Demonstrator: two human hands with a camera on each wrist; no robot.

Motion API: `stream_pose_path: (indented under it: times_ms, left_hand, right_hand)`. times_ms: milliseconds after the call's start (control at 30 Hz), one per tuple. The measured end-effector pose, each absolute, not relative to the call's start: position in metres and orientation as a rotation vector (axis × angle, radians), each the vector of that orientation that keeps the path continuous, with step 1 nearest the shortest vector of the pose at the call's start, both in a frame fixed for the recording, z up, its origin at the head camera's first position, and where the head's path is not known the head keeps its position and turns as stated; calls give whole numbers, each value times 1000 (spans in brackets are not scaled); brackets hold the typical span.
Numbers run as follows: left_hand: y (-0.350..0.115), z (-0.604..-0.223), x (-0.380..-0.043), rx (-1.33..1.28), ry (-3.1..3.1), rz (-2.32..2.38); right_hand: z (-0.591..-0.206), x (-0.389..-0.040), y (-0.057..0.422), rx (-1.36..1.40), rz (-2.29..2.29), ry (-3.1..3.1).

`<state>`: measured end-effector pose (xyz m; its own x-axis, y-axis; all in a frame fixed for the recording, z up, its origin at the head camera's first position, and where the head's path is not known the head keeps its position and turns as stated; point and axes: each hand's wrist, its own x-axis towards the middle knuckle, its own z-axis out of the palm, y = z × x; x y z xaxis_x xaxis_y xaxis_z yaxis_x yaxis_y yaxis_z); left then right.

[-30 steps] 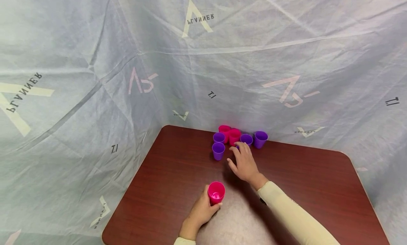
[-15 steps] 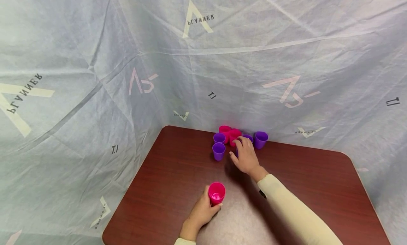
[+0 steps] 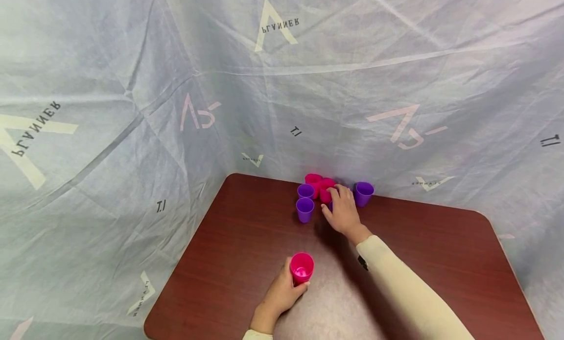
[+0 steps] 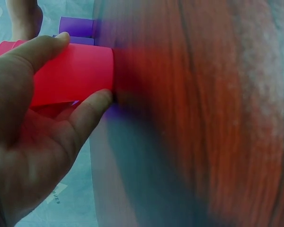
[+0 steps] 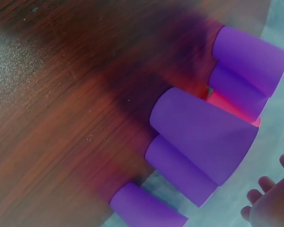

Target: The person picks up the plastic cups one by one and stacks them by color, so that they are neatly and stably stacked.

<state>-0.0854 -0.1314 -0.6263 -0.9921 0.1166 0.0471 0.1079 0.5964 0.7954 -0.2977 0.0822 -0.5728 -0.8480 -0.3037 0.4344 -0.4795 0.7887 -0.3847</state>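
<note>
My left hand grips a pink cup, mouth up, at the near middle of the table. Stacked rims in the left wrist view show nested pink cups between thumb and fingers. Over the back cluster my right hand hovers, fingers spread and loosely bent. In the right wrist view its fingertips show beside the mouth of a large purple cup, with a gap between. The hand hides part of the cups beneath it in the head view. Left of it stand a pink cup and a purple cup.
Another purple cup and a pink cup stand behind, near the back edge. A purple cup stands to the right of the cluster. Grey printed sheeting hangs along the brown table's back and sides.
My right hand has moved slightly forward and right over the back cups, now covering more of the purple one behind it. My left hand keeps its grip in the same place.
</note>
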Motion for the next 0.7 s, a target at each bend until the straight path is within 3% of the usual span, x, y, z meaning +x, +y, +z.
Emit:
stream_pose_path:
  times_ms: [700]
  left_hand:
    - [-129,-624,-86,217,2833,1373]
  right_hand:
    - [-563,-329,87,610,565,-2887]
